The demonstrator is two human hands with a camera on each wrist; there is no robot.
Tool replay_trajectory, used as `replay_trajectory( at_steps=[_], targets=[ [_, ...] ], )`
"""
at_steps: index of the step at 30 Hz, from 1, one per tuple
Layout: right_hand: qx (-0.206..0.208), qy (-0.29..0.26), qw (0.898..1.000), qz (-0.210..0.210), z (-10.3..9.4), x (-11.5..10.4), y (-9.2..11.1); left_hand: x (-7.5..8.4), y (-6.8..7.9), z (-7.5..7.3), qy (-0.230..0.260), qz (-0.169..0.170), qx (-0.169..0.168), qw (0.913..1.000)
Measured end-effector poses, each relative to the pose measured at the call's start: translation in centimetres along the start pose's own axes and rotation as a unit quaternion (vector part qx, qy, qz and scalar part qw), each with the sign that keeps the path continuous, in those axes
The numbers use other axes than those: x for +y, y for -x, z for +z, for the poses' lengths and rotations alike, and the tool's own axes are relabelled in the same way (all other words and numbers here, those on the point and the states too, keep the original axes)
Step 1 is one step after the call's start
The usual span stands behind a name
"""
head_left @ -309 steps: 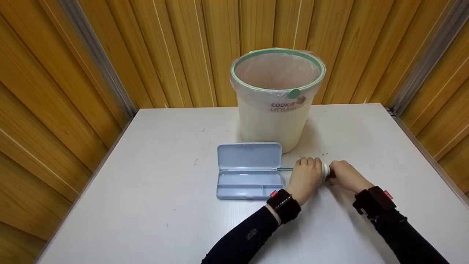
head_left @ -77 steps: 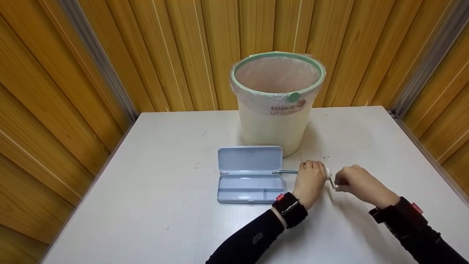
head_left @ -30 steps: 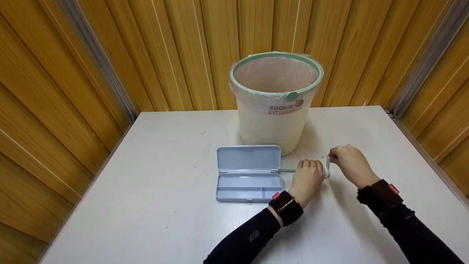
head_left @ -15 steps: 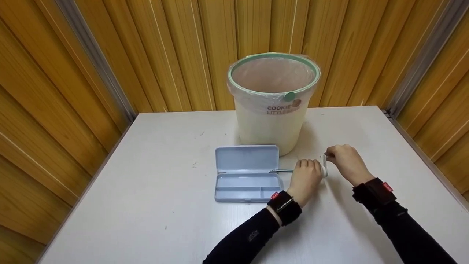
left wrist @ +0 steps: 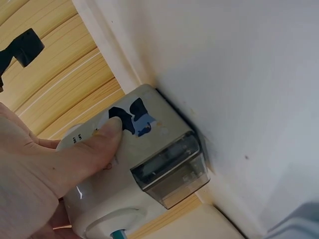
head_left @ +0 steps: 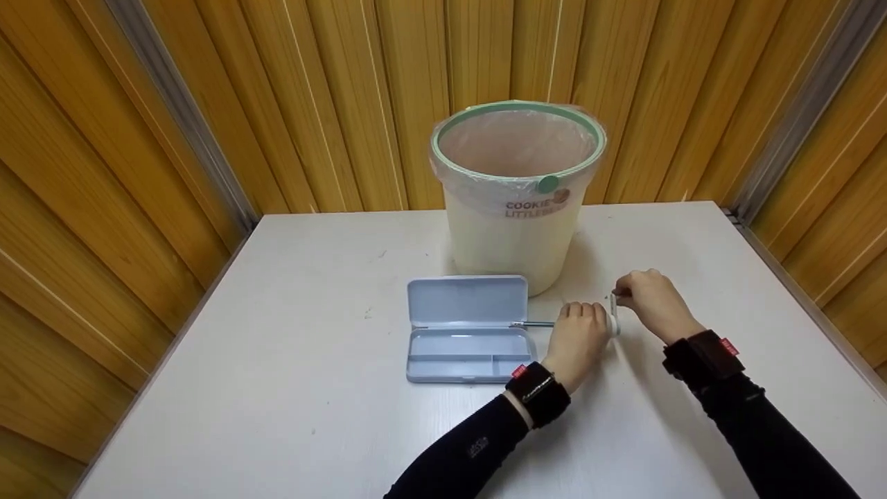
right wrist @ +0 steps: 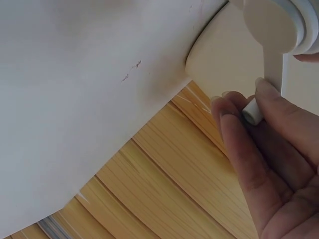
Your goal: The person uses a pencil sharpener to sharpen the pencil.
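My left hand grips a white crank pencil sharpener on the table, thumb across its printed top. The sharpener has a clear shavings drawer. A teal pencil sticks out of its left side, and the far tip reaches the hinge of the blue pencil case. On the sharpener's other side, my right hand pinches the knob of the crank arm between thumb and fingers. In the head view the crank arm points away from me, and my left hand hides most of the sharpener.
The pencil case lies open, its divided tray bare. Behind it stands a cream bin with a green rim and a clear liner. Small dark specks dot the white table. Wood-patterned walls enclose the back and sides.
About 2.6 s ago the crank arm pointed toward me; now it points away, my right hand having moved up and left with it. Over the last half second it barely moves. The left hand keeps its grip.
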State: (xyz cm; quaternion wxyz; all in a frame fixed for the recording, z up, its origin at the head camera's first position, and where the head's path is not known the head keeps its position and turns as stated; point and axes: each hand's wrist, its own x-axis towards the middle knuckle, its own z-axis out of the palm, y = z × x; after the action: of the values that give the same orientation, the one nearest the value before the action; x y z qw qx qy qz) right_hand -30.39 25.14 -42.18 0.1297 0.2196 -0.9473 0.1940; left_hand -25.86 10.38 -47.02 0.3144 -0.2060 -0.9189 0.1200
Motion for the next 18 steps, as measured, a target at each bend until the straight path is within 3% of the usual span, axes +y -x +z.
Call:
replay_trajectory(
  at_steps=[6, 13, 18],
  targets=[
    [-0.005, -0.011, 1.0, 0.003, 0.7, 0.3, -0.5, -0.2, -0.2, 0.1, 0.0, 0.0, -0.016, 0.9999],
    [-0.046, -0.021, 0.999, 0.005, 2.9, 1.3, 0.0, 0.0, 0.0, 0.2, -0.005, -0.001, 0.004, 1.0],
    [-0.059, -0.035, 0.998, 0.016, 3.3, 1.6, 0.3, 0.1, 0.1, 0.2, -0.017, -0.008, 0.024, 0.9995]
  ],
)
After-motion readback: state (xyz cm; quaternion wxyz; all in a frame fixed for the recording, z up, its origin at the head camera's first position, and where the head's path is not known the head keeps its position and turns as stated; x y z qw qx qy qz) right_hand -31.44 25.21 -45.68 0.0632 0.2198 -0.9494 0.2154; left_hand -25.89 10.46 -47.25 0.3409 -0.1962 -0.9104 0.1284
